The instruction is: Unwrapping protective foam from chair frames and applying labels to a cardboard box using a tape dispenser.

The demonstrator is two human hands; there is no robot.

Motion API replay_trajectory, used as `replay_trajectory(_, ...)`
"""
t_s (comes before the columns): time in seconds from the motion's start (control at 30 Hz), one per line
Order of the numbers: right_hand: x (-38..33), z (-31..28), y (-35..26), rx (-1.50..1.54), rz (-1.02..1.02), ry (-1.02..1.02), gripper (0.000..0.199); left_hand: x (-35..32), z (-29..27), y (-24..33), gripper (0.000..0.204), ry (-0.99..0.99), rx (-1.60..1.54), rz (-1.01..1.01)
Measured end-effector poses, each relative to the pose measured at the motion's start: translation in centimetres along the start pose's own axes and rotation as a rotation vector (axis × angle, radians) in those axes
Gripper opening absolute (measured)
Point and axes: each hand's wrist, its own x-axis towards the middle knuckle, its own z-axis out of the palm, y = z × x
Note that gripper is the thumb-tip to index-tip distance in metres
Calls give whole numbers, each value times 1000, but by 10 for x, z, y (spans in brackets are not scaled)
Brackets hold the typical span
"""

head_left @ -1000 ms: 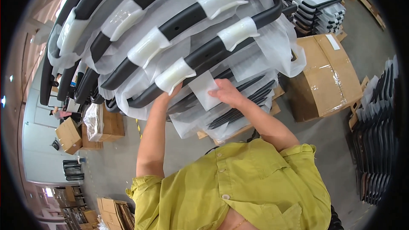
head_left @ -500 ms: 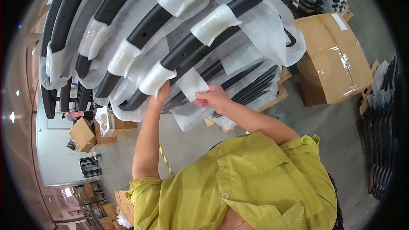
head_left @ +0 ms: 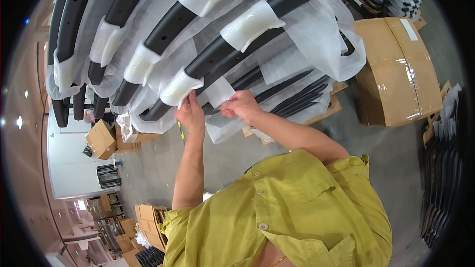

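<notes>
a: where are the hands?

b: centre of the frame. the left hand has its fingers curled onto the lower edge of a white foam pad wrapped round a curved black bar. the right hand is just beside it, fingertips pinched together on a small white sheet that lies against the same bar.

a: and the bar itself?

b: it runs from centre left up to the top middle, one of several black bars stacked side by side, each with foam pads and thin white wrap hanging under it.

a: any packages?

b: a big brown cardboard box under clear film at upper right, with a pale rectangular label near its top edge. a smaller brown carton sits at left, and more flat cartons at lower left. dark frames stand stacked along the right edge.
</notes>
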Motion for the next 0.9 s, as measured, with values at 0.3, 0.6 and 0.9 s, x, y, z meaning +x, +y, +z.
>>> replay_trajectory(0.3, -1, 22, -19, -116, -64, -7, 18, 7, -35, -10, 12, -156, 180, 545)
replay_trajectory(0.6, -1, 28, -15, -216, -216, 29, 22, 22, -18, -25, 23, -255, 134, 839)
replay_trajectory(0.9, -7, 31, -15, -317, -257, 109, 26, 18, 1, -36, 25, -177, -31, 714)
